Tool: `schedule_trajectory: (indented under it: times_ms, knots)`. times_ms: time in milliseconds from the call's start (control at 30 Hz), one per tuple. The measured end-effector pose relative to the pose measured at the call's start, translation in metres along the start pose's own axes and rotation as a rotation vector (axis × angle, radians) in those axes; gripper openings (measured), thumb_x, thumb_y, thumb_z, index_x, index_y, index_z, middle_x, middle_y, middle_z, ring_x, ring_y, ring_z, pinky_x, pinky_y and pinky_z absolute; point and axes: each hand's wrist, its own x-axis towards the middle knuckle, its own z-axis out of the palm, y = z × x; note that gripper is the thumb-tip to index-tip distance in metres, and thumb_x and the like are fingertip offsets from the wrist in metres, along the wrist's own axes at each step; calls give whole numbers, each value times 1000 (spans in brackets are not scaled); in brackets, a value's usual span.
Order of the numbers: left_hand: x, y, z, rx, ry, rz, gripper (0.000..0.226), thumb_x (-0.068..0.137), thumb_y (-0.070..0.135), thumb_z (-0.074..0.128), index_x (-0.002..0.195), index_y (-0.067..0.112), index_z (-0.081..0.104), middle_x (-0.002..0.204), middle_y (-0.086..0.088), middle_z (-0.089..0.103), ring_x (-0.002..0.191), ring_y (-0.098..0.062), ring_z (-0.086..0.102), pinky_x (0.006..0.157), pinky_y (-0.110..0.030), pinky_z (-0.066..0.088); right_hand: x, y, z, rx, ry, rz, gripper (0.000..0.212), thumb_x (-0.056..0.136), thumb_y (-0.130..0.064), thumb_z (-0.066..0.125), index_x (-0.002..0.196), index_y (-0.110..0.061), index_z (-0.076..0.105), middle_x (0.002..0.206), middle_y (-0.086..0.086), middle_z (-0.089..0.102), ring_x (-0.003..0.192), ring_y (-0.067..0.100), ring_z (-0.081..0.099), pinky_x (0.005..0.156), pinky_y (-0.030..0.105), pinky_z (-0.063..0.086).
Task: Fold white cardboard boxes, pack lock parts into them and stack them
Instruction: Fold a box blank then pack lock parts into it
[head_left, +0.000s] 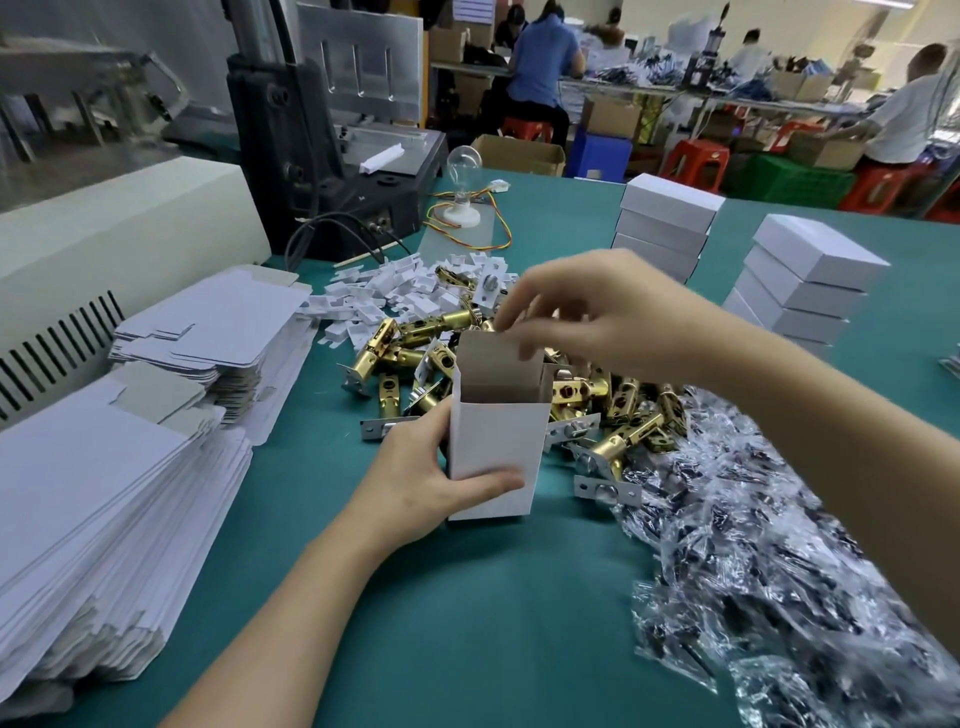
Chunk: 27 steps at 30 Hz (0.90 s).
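Now the open-topped white box (493, 457) stands showing only bare inner cardboard, the left hand (415, 493) clamped round it, the right hand (597, 322) with blurred fingers (524, 343) bunched at its flap, grip unclear.

An upright box (493, 447) stands mid-bench (467, 623), latches (519, 374) heaped just behind it. Flat cartons (130, 467) lie left, bagged parts (753, 519) right, finished stacks (810, 280) far right.

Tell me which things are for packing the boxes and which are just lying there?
For the job: open box, left hand gripping it, right hand at its flap, brass latches, flat blanks, stacked boxes.
Lying about: light bulb, coloured wires, dark machine.
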Motion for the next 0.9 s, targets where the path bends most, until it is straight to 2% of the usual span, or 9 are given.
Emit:
schedule_trajectory:
  times_ms: [67,133,233,300,433,500,700,800,900]
  knots:
    - [0,0,0,3,-4,0,56,63,68,84,112,58,58,110,34,70,105,6,66,76,-10,52,-9,12,-18,8,86,64,8,98,-25,68,99,-30,73,79,-15,76,57,8,67,57,15,53]
    - [-1,0,0,5,-6,-6,58,63,69,83,114,58,58,110,34,70,104,5,66,75,-12,53,-20,31,-34,-135,67,166,7,96,-30,69,90,-33,71,75,-15,74,58,-2,65,57,8,48]
    - [-1,-2,0,9,-10,-11,61,62,70,83,117,57,59,111,32,71,106,5,67,80,-15,56,-39,59,-42,-415,-182,361,11,94,-33,71,83,-34,69,78,-17,70,62,-8,64,59,8,49]
    - [-1,-2,0,7,-9,-16,62,61,70,83,117,57,61,111,29,72,107,3,67,83,-18,58,-52,71,-33,-512,-385,474,5,93,-33,73,88,-33,72,83,-19,71,65,-11,61,60,7,46]
    - [-1,-2,1,3,-11,-4,57,62,69,84,114,65,60,110,30,72,106,3,68,81,-16,56,-66,87,-10,-693,-619,567,25,91,-40,76,111,-25,78,102,-9,75,89,12,67,84,28,56]
    - [-2,-1,1,0,-8,1,56,62,69,84,113,70,59,110,30,72,105,4,68,79,-13,55,-67,89,-7,-726,-610,559,29,89,-43,76,110,-23,78,101,-6,74,92,16,67,85,33,58]
    - [-3,1,1,-3,-5,2,58,62,70,85,113,69,59,110,32,71,106,5,68,78,-11,54,-68,95,-5,-717,-583,510,21,87,-42,79,103,-28,76,90,-14,61,83,10,57,68,25,44]
    - [-3,1,0,0,-6,0,57,61,72,84,112,71,57,111,33,70,106,5,67,78,-11,54,-68,99,-9,-668,-535,511,11,87,-39,80,91,-30,75,82,-19,62,73,0,56,59,20,41]
    - [-3,1,0,4,-9,-8,57,61,72,83,111,73,57,111,34,70,105,4,67,74,-12,54,-70,102,-20,-623,-451,509,18,84,-39,82,76,-33,67,79,-18,66,72,-5,58,63,21,47]
